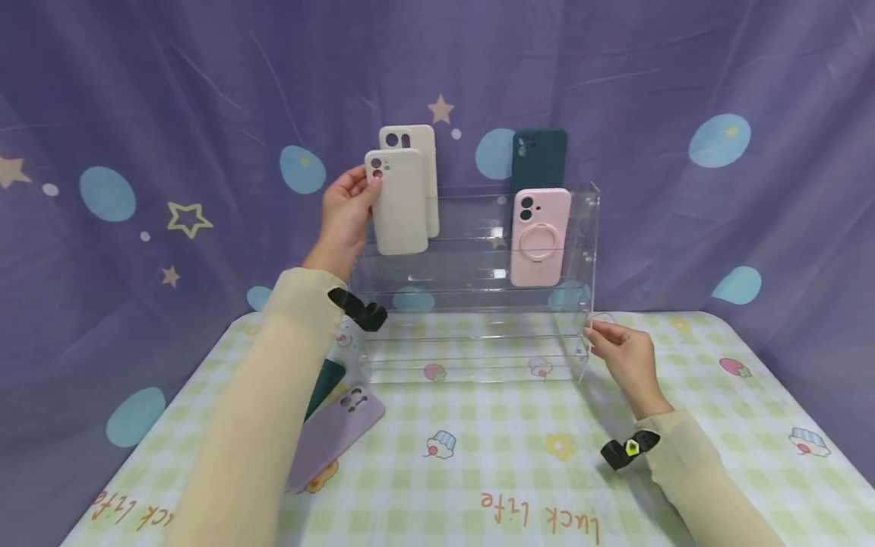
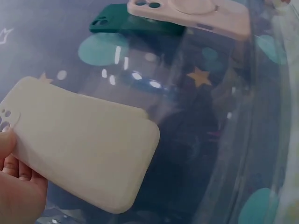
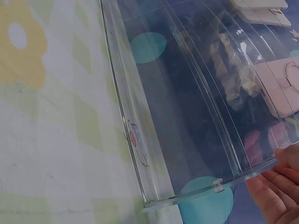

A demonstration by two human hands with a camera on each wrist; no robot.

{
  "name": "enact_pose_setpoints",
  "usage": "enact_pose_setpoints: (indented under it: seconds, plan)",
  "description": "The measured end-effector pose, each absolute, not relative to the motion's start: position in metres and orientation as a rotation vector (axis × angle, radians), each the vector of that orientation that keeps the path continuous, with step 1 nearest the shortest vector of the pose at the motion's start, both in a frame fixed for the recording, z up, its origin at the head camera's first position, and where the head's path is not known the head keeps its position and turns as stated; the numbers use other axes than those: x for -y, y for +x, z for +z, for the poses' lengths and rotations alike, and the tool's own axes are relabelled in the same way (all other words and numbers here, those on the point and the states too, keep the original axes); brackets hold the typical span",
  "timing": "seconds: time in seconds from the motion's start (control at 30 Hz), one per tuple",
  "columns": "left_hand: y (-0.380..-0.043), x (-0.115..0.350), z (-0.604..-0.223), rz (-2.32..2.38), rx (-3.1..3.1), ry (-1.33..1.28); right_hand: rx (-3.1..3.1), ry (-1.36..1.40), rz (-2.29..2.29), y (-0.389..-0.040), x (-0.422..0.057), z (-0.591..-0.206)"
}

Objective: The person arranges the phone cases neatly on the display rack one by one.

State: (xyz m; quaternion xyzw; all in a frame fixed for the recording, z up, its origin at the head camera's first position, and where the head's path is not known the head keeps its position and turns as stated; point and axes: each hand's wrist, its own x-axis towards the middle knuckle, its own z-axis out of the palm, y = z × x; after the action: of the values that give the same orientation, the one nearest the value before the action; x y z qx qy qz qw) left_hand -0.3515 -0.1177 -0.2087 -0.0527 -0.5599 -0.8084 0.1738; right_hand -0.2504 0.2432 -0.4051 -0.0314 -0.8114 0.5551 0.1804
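Note:
My left hand (image 1: pixel 344 213) pinches a cream phone case (image 1: pixel 402 211) by its upper left edge, thumb beside the camera cutouts. In the left wrist view the same case (image 2: pixel 88 144) slants across the foreground. It overlaps a second cream phone case (image 1: pixel 432 171), which stands on the top tier of a clear display rack (image 1: pixel 465 266). My right hand (image 1: pixel 625 361) pinches the rack's right side panel low down, also seen in the right wrist view with the fingers (image 3: pixel 275 196) at the panel's edge.
On the rack's right side, a dark green phone case (image 1: pixel 540 158) stands behind a pink phone case (image 1: pixel 528 268) with a ring. A purple phone case (image 1: pixel 335 439) and another dark green case (image 1: pixel 326 384) lie on the checked tablecloth (image 1: pixel 506 463), partly behind my left sleeve. A purple curtain (image 1: pixel 225 91) hangs behind.

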Motion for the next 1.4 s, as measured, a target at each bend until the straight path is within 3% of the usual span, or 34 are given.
enact_pose_setpoints:
  seconds: [0.37, 0.93, 1.4]
  plan:
    - [-0.347, 0.114, -0.238, -2.173, 1.801, -0.063, 2.304, -0.096, 1.535, -0.250, -0.243, -0.405]
    - [-0.337, 0.117, -0.246, -1.925, 2.075, 0.070, 2.290, -0.069, 1.524, -0.250, -0.243, -0.408]
    - [-0.340, 0.126, -0.254, -1.867, 1.945, 0.119, 2.301, -0.081, 1.505, -0.251, -0.244, -0.410]
